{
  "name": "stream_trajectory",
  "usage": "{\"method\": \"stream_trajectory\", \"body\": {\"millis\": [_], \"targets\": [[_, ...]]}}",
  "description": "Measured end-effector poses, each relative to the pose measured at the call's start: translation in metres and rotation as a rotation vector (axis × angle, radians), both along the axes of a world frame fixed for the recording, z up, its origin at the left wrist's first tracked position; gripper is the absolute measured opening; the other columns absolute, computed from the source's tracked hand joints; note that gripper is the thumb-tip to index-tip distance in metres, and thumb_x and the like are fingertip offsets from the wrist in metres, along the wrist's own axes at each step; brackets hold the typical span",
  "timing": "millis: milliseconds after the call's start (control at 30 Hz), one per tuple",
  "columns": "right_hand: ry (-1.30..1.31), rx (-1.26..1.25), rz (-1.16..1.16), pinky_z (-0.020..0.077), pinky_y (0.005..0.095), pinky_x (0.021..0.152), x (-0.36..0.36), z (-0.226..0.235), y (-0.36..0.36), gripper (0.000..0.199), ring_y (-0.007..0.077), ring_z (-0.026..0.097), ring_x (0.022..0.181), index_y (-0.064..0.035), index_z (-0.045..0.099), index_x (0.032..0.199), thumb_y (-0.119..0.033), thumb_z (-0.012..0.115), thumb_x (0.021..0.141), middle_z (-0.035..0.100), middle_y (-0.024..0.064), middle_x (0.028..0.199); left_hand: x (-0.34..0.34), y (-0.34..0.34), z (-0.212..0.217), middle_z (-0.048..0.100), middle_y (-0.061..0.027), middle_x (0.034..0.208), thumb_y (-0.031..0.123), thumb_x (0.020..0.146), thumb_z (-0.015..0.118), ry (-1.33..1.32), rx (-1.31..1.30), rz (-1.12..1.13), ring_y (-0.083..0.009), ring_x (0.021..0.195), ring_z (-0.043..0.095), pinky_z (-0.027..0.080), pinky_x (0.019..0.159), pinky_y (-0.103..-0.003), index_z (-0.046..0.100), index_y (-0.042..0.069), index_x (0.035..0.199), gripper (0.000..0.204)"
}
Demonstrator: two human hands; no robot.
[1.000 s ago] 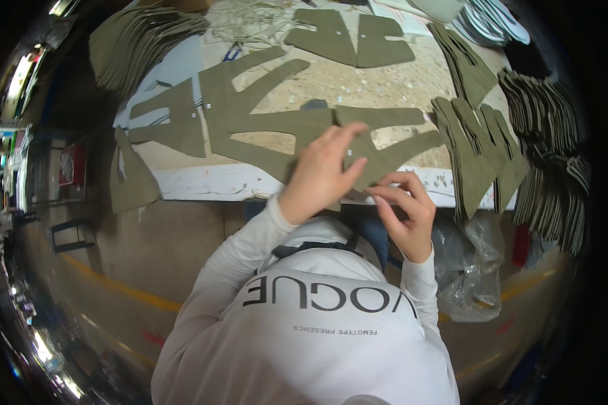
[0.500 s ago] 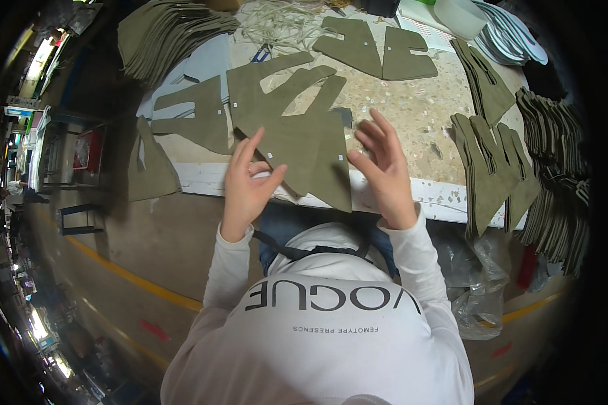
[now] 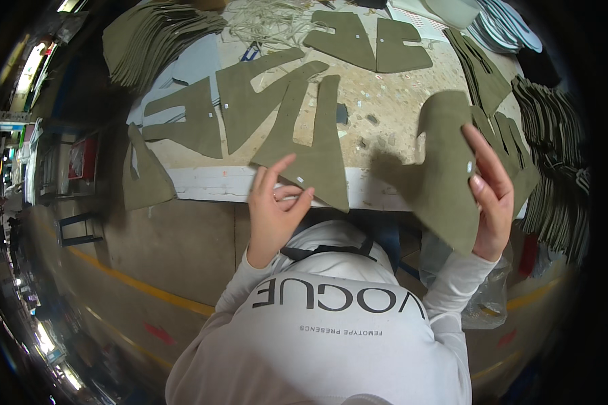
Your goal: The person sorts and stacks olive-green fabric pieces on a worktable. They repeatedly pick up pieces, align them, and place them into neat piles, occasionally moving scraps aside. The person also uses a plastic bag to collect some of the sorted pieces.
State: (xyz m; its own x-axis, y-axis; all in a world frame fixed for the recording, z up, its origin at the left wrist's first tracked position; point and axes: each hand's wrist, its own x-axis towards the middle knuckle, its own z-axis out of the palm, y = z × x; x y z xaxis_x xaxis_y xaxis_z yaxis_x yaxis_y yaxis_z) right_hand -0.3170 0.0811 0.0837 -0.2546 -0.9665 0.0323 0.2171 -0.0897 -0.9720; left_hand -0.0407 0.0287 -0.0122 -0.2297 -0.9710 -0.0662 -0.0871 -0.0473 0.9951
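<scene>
My right hand [image 3: 494, 214] grips a curved olive-green cut fabric piece [image 3: 446, 162] by its right edge, thumb on the near face. The piece hangs upright above the table's front edge and bears a small white sticker. My left hand [image 3: 274, 212], fingers apart and partly bent, is at the lower edge of another olive piece [image 3: 314, 162] with a slot and a sticker. Whether its fingertips touch that piece, I cannot tell. Left of it lie more slotted olive pieces [image 3: 240, 101] on the worktable [image 3: 402, 88].
A fanned stack of olive pieces [image 3: 152, 44] stands far left, beside a heap of pale strips [image 3: 267, 23]. Blue-handled snips [image 3: 250, 52] lie near it. Two olive pieces [image 3: 343, 42] rest at the back. Thick olive stacks [image 3: 554, 155] hang at the right edge.
My right hand has picked up an olive piece from the overlapping ones and carried it right. My left hand has shifted right and down. The view has shifted slightly.
</scene>
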Motion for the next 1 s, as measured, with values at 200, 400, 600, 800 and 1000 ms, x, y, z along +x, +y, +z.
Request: {"method": "stream_trajectory", "body": {"millis": [200, 400, 600, 800, 1000], "targets": [[0.065, -0.211, -0.273, 0.0424, 0.0293, 0.103, 0.008, -0.007, -0.025, 0.058, 0.0195, 0.05, 0.128, 0.005, 0.046, 0.14, -0.007, 0.064, 0.086, 0.048, 0.0187, 0.144, 0.006, -0.001, 0.01, 0.059, -0.0084, 0.098, -0.006, 0.088, 0.062, -0.155, 0.018, -0.027, -0.016, 0.078, 0.071, 0.057, 0.066, -0.024, 0.056, -0.003, 0.127, 0.04], [0.046, -0.02, -0.297, 0.0529, 0.0215, 0.074, 0.044, -0.057, -0.001, 0.062, 0.0085, 0.064, 0.085, -0.0013, 0.038, 0.147, -0.001, 0.062, 0.09, 0.055, 0.014, 0.137, 0.011, -0.001, 0.021, 0.066, -0.0036, 0.078, 0.002, 0.082, 0.069, -0.553, -0.248, -0.06, -0.0134, 0.064, 0.067, 0.05, 0.056, -0.024, 0.07, 0.007, 0.109, 0.027], [0.154, 0.206, -0.23, 0.0534, 0.0215, 0.071, 0.059, -0.104, 0.015, 0.05, 0.0094, 0.065, 0.083, 0.0011, 0.052, 0.136, 0.007, 0.062, 0.087, 0.064, 0.0053, 0.1, -0.017, 0.0, 0.0, 0.067, -0.0029, 0.11, 0.013, 0.069, 0.082, -0.491, -0.778, -0.325, -0.0211, 0.106, 0.063, 0.046, 0.095, -0.041, 0.074, 0.012, 0.101, 0.033], [0.541, 0.186, -0.266, 0.0501, 0.0201, 0.063, 0.054, -0.103, 0.008, 0.037, 0.0082, 0.062, 0.073, -0.0014, 0.068, 0.118, 0.003, 0.07, 0.081, 0.061, 0.0042, 0.088, -0.017, 0.001, -0.011, 0.068, -0.0026, 0.112, 0.017, 0.069, 0.083, -0.483, -0.874, -0.438, -0.0205, 0.109, 0.064, 0.047, 0.096, -0.041, 0.074, 0.011, 0.1, 0.033], [0.803, 0.219, -0.127, 0.0463, 0.0254, 0.056, 0.037, -0.09, 0.001, 0.027, 0.0133, 0.058, 0.06, -0.0022, 0.071, 0.11, -0.006, 0.071, 0.083, 0.06, 0.0072, 0.073, -0.005, 0.003, -0.01, 0.07, -0.0032, 0.109, 0.013, 0.073, 0.079, -0.391, -0.78, -0.477, -0.0211, 0.107, 0.065, 0.049, 0.094, -0.039, 0.074, 0.01, 0.1, 0.028]]}}
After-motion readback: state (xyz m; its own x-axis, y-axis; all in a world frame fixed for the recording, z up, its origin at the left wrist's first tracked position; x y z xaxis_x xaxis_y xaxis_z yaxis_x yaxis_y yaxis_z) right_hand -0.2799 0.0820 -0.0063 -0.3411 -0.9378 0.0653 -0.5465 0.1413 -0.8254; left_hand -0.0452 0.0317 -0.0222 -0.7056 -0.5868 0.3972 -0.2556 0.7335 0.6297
